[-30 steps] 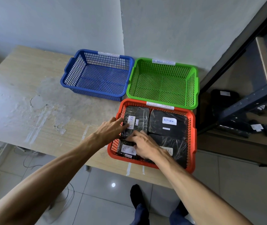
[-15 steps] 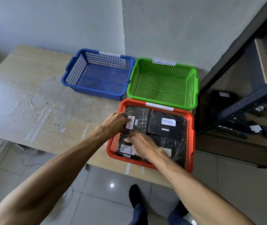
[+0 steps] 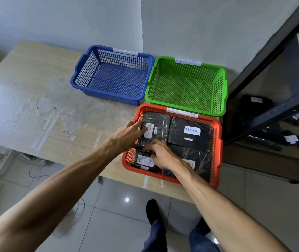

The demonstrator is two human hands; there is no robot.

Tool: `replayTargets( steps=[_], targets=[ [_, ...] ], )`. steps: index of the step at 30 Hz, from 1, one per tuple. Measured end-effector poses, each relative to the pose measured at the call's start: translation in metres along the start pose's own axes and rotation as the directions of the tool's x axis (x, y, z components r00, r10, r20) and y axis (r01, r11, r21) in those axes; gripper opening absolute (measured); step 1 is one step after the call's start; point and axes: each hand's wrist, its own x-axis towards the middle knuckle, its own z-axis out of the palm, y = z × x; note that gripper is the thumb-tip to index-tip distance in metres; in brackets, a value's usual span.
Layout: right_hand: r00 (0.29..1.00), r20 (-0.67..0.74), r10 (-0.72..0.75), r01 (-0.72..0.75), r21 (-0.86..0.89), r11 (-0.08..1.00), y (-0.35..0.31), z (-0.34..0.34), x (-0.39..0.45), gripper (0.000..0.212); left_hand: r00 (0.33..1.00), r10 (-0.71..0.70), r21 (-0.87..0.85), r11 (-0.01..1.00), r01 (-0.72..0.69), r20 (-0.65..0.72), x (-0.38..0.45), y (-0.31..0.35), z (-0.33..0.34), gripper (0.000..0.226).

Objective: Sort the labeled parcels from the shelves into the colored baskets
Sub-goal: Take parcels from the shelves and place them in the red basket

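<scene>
Both hands (image 3: 127,135) (image 3: 163,155) touch a black parcel (image 3: 158,124) in the red basket (image 3: 217,142).

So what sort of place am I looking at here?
Probably a small parcel sorting or returns room. Black wrapped parcels labelled RETURN fill the red basket, the blue basket and green basket carry handwritten tags, and more labelled parcels sit on a metal shelf rack to the right.

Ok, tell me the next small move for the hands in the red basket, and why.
Probably let go and draw both hands back toward the shelf. The left hand and right hand rest on a parcel already lying in the red basket, while more labeled parcels wait on the shelf.
</scene>
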Motion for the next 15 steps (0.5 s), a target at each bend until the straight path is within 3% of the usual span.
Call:
replayTargets(
  steps=[6,10,13,15],
  targets=[
    [0.998,-0.047,-0.031,0.024,-0.146,0.989,0.001,0.01,0.001,0.047,1.0,-0.016,0.037,0.999,0.016,-0.016,-0.005,0.0,0.004,0.078],
    [0.977,-0.15,-0.149,0.115,-0.212,0.971,0.002,0.017,-0.008,0.021,0.999,-0.037,-0.02,0.999,0.037,-0.027,-0.002,0.002,0.004,0.072],
    [0.944,-0.216,-0.249,0.196,-0.241,0.951,0.003,0.02,-0.012,0.016,0.999,-0.033,-0.085,0.996,0.035,0.021,0.004,-0.003,0.0,0.076],
    [0.938,-0.253,-0.237,0.192,-0.192,0.963,0.001,0.016,-0.01,0.009,0.993,-0.044,-0.117,0.991,0.057,0.106,0.004,-0.004,-0.001,0.085]
  ],
)
